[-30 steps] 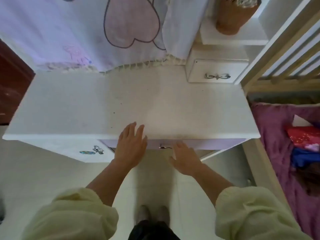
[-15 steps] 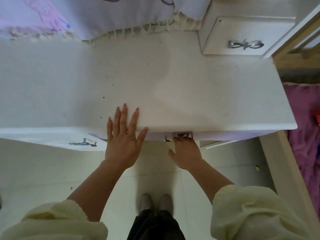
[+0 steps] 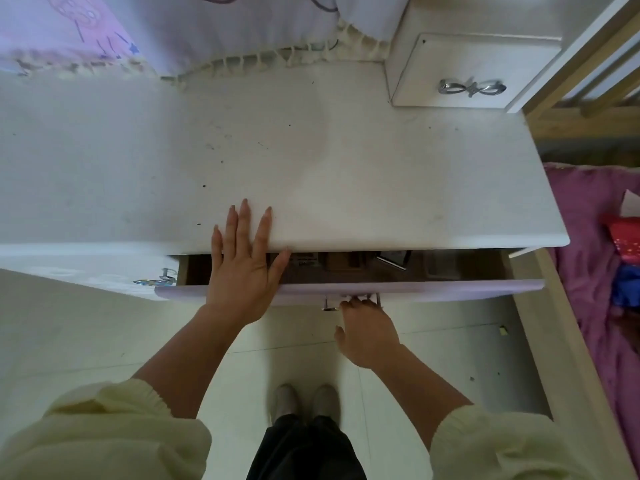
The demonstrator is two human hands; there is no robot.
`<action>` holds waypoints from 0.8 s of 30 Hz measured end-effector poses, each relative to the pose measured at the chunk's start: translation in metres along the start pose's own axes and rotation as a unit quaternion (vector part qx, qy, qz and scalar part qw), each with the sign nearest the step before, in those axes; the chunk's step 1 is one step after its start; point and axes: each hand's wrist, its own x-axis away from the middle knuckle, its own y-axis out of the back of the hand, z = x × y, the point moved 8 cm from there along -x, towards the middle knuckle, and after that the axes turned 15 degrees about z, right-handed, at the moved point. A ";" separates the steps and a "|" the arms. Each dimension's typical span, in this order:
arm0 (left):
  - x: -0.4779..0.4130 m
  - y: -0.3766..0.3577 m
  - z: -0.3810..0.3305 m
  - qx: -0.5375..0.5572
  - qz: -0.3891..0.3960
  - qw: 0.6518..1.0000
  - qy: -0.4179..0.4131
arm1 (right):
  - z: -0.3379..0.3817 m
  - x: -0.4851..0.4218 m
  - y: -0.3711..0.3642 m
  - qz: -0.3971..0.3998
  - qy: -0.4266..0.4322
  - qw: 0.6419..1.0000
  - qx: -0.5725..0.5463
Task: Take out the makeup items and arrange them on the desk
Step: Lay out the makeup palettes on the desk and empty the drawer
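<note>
The items (image 3: 390, 260) lay inside the lilac-fronted drawer (image 3: 443, 287) under the desk (image 3: 346, 161), and only a narrow, shadowed strip of them showed between the desk's front edge and the drawer front: a pale piece with fine print, some brownish boxy shapes, and a dark flat piece with a bright metal edge; what each one was could not be made out, and the rest of the drawer was hidden beneath the desktop. The drawer stood part-way open. The right hand (image 3: 369, 332) was at the drawer's metal handle (image 3: 330, 304), its fingers (image 3: 358, 301) curled up around the bar, their tips hidden behind it, the thumb held loose to the side. The left hand (image 3: 242, 271) lay flat across the gap, palm over the open drawer and its fingers (image 3: 244, 216) straight and spread on the desk's front edge, covering part of the drawer's inside. The desktop was white with small dark specks. At its back right corner sat a small white drawer unit (image 3: 460, 64) with a bow-shaped silver handle (image 3: 472, 87), its top cut off by the frame. A pale fringed cloth (image 3: 225, 29) hung along the back. Left of the open drawer another bow handle (image 3: 156, 278) showed, blurred. To the right was a purple blanket (image 3: 588, 289); below, cream sleeves (image 3: 104, 434) and grey shoes (image 3: 304, 400) on a light floor
</note>
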 end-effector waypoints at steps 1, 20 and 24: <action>0.005 -0.001 -0.003 0.000 0.003 1.000 -0.006 | 0.000 0.005 -0.002 0.006 0.003 1.000 -0.007; 0.022 -0.029 -0.032 -0.072 0.163 0.984 -0.025 | -0.061 0.034 0.061 -0.089 -0.003 0.994 0.065; 0.038 -0.038 -0.036 -0.069 0.188 0.979 -0.033 | -0.053 0.047 0.045 -0.047 0.002 0.994 0.098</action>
